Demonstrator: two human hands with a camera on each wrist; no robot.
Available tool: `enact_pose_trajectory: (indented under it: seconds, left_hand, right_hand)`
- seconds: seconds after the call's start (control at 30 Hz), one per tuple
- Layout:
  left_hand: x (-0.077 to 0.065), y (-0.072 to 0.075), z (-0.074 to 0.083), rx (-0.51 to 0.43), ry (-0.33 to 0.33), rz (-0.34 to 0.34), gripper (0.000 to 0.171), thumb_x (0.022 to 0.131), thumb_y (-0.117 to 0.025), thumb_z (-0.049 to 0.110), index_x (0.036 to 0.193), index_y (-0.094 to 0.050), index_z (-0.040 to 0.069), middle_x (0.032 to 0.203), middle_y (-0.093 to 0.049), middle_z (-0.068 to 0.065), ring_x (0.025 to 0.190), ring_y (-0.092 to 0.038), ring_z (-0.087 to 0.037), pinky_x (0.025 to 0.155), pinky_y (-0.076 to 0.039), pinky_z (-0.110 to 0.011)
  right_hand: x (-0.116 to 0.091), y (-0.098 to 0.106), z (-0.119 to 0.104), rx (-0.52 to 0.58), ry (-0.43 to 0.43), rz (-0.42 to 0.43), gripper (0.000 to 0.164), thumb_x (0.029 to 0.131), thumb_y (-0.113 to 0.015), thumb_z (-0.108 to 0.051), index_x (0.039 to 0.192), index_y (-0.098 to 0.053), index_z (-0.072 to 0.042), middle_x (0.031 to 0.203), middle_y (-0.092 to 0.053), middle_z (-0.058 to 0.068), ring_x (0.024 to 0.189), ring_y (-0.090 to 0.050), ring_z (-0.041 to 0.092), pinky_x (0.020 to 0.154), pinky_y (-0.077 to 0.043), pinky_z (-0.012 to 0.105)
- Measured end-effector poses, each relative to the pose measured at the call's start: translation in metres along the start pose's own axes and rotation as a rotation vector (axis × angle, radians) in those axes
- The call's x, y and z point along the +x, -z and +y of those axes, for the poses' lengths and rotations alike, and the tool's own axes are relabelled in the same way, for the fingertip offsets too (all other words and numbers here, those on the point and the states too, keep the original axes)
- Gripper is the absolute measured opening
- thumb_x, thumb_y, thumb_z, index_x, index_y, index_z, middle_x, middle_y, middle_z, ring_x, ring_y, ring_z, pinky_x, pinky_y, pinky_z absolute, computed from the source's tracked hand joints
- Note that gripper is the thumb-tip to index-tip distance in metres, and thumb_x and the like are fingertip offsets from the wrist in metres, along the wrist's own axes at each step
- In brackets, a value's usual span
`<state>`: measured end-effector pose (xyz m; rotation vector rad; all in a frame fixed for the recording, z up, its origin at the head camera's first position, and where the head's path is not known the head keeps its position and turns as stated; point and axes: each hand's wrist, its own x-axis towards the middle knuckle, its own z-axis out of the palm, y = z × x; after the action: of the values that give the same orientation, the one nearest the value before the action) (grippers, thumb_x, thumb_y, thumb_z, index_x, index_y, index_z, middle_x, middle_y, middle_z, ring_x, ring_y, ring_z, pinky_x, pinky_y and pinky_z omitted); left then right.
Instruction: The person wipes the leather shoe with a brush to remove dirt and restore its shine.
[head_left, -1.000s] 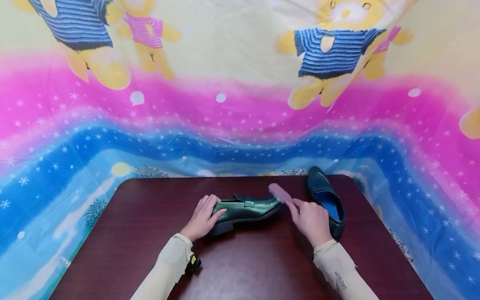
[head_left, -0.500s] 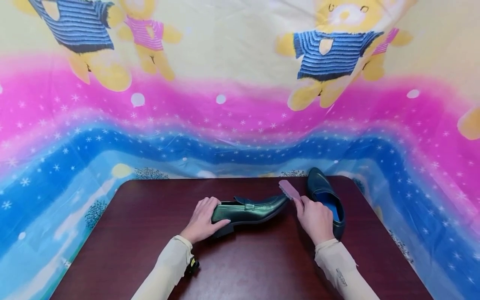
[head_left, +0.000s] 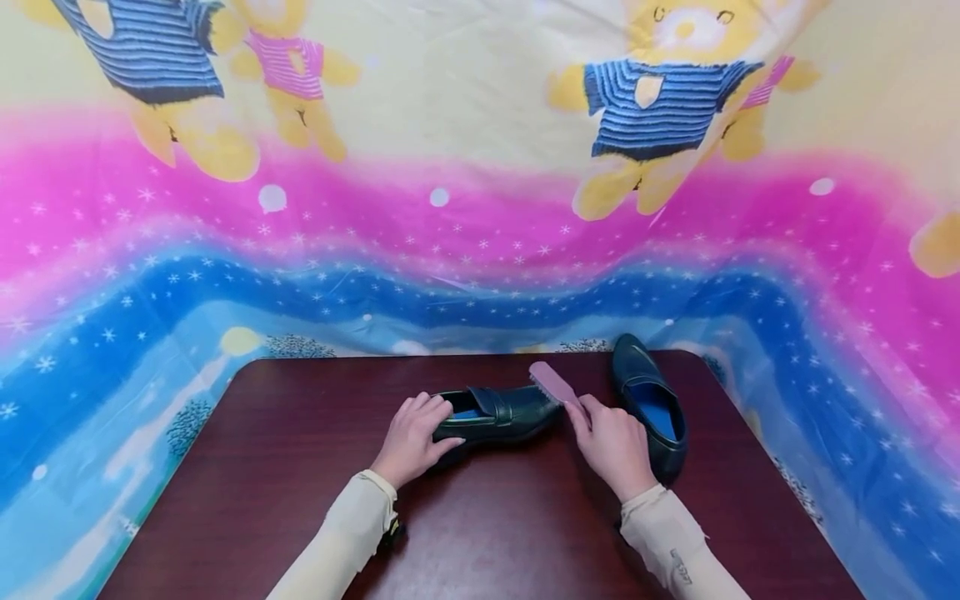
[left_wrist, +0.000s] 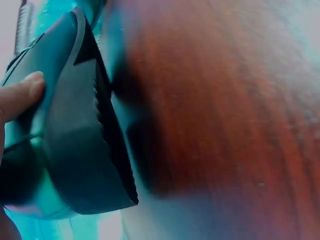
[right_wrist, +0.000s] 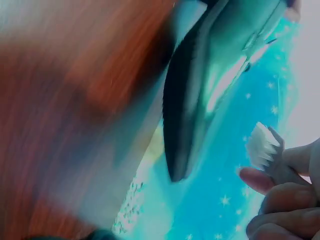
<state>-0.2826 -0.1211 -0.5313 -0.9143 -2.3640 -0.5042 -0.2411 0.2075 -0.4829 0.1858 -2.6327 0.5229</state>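
Note:
A dark green loafer [head_left: 517,418] lies across the middle of the table, toe to the right, its blue insole partly showing. My left hand [head_left: 412,437] grips it by the heel. The left wrist view shows the thumb pressed on its side above the ridged black heel block [left_wrist: 82,145]. My right hand [head_left: 618,450] holds a pink-handled brush [head_left: 553,383], its head at the loafer's toe in the head view. In the right wrist view the white bristles [right_wrist: 261,147] stand a little apart from the toe [right_wrist: 187,150].
A second green loafer [head_left: 633,367] with a blue insole rests on the right of the dark red-brown table [head_left: 300,483], near its far edge. Behind the table hangs a colourful cloth [head_left: 465,225] with bears and snowflakes.
The brush went right past the toe, then came back left over it. The loafer has rolled in my left hand, from side-on to showing its opening and insole.

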Motion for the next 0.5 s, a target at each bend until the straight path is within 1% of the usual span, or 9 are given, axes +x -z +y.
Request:
enact_pose_trajectory:
  seconds: [0.07, 0.13, 0.23, 0.27, 0.33, 0.4, 0.43, 0.5]
  left_hand:
    - [-0.001, -0.001, 0.002, 0.057, -0.04, 0.002, 0.042, 0.079, -0.092, 0.034, 0.092, -0.054, 0.019, 0.089, -0.05, 0.006, 0.083, -0.042, -0.013, 0.073, -0.038, -0.03]
    - [-0.001, -0.002, 0.003, 0.095, -0.063, -0.003, 0.042, 0.077, -0.093, 0.032, 0.092, -0.056, 0.018, 0.094, -0.053, 0.004, 0.086, -0.046, -0.015, 0.073, -0.04, -0.031]
    - [0.0, -0.002, 0.005, 0.099, -0.056, -0.011, 0.044, 0.076, -0.094, 0.033, 0.092, -0.056, 0.017, 0.102, -0.057, 0.003, 0.09, -0.05, -0.016, 0.075, -0.043, -0.031]
    - [0.001, -0.002, 0.005, 0.097, -0.042, -0.017, 0.045, 0.076, -0.094, 0.036, 0.093, -0.056, 0.017, 0.106, -0.059, 0.003, 0.092, -0.052, -0.016, 0.078, -0.046, -0.032]
    - [0.003, -0.001, 0.005, 0.081, -0.007, -0.031, 0.049, 0.075, -0.093, 0.042, 0.098, -0.059, 0.017, 0.115, -0.062, 0.002, 0.102, -0.057, -0.019, 0.092, -0.05, -0.036]
    - [0.007, 0.001, 0.004, 0.058, 0.052, -0.064, 0.057, 0.073, -0.093, 0.048, 0.11, -0.063, 0.017, 0.132, -0.062, -0.002, 0.117, -0.06, -0.025, 0.108, -0.047, -0.045]
    - [0.009, 0.002, 0.004, 0.057, 0.093, -0.089, 0.064, 0.072, -0.093, 0.052, 0.118, -0.064, 0.018, 0.141, -0.059, -0.004, 0.122, -0.059, -0.028, 0.111, -0.047, -0.049]
    - [0.012, 0.005, 0.004, 0.058, 0.177, -0.149, 0.08, 0.071, -0.091, 0.057, 0.135, -0.061, 0.019, 0.154, -0.052, -0.007, 0.129, -0.058, -0.034, 0.11, -0.048, -0.054]
  right_hand:
    - [-0.003, -0.003, -0.004, 0.028, -0.016, -0.069, 0.02, 0.101, -0.067, -0.034, 0.099, -0.072, -0.015, 0.059, -0.057, -0.002, 0.052, -0.054, 0.016, 0.05, -0.047, 0.037]
    - [-0.007, -0.008, -0.008, 0.052, -0.042, -0.143, 0.018, 0.102, -0.067, -0.034, 0.098, -0.072, -0.017, 0.061, -0.058, -0.004, 0.055, -0.054, 0.014, 0.053, -0.048, 0.036]
    - [-0.013, -0.014, -0.013, 0.083, -0.087, -0.245, 0.016, 0.103, -0.065, -0.032, 0.1, -0.069, -0.017, 0.064, -0.056, -0.004, 0.057, -0.053, 0.013, 0.057, -0.048, 0.034]
    - [-0.014, -0.016, -0.014, 0.086, -0.098, -0.269, 0.016, 0.103, -0.065, -0.032, 0.101, -0.068, -0.016, 0.065, -0.056, -0.004, 0.058, -0.053, 0.014, 0.058, -0.048, 0.034]
    - [-0.018, -0.02, -0.017, 0.089, -0.11, -0.307, 0.016, 0.104, -0.064, -0.03, 0.105, -0.065, -0.015, 0.067, -0.057, -0.004, 0.059, -0.052, 0.014, 0.059, -0.048, 0.034]
    - [-0.021, -0.023, -0.021, 0.099, -0.12, -0.345, 0.016, 0.105, -0.061, -0.029, 0.107, -0.063, -0.013, 0.069, -0.056, -0.003, 0.06, -0.052, 0.015, 0.06, -0.047, 0.034]
    - [-0.022, -0.025, -0.023, 0.101, -0.121, -0.36, 0.016, 0.106, -0.06, -0.028, 0.107, -0.062, -0.012, 0.069, -0.056, -0.002, 0.06, -0.052, 0.015, 0.059, -0.047, 0.034]
    - [-0.024, -0.028, -0.026, 0.109, -0.124, -0.384, 0.016, 0.107, -0.058, -0.027, 0.105, -0.061, -0.011, 0.069, -0.054, -0.001, 0.061, -0.052, 0.015, 0.059, -0.045, 0.034]
